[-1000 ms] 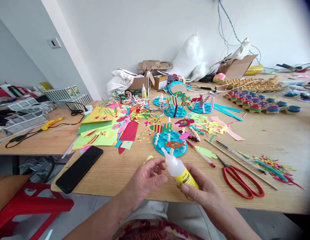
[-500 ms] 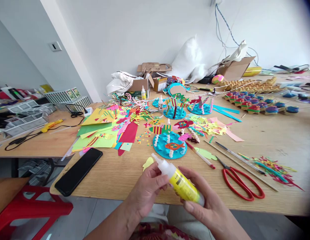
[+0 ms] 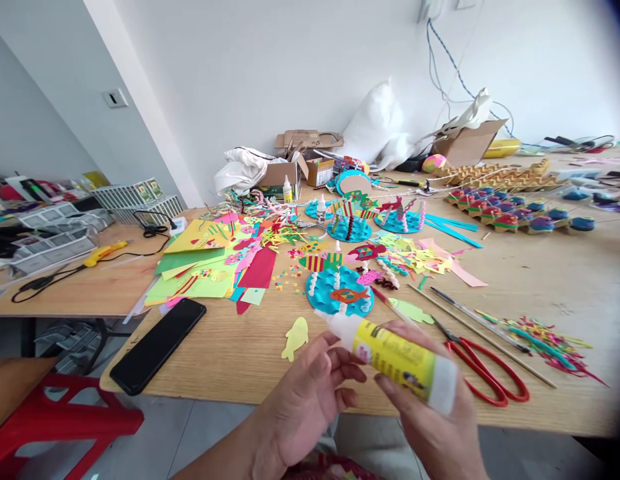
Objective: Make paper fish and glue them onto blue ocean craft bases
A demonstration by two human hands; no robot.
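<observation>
My right hand [image 3: 430, 407] is wrapped round a glue bottle [image 3: 400, 360] with a yellow label, tilted with its white nozzle toward the upper left. Just below the nozzle end, my left hand [image 3: 310, 393] is turned palm up, its fingers loosely curled and apart; I see nothing in it. A pale yellow paper fish cut-out [image 3: 295, 339] lies on the table left of the bottle. Beyond the nozzle stands a round blue base [image 3: 323, 293] with white twisted posts and colourful paper fish, among them an orange fish [image 3: 350, 295].
Red-handled scissors [image 3: 483, 367], a wooden stick [image 3: 490, 340] and paper shreds [image 3: 545, 347] lie at the right. A black phone [image 3: 157, 345] and coloured paper sheets [image 3: 200, 267] are at the left. More blue fish bases [image 3: 349, 228] and painted egg-carton pieces [image 3: 505, 217] stand farther back.
My right hand has moved the glue bottle right and turned it flatter, toward horizontal. My left hand has come off the bottle's neck, uncovering the yellow fish cut-out.
</observation>
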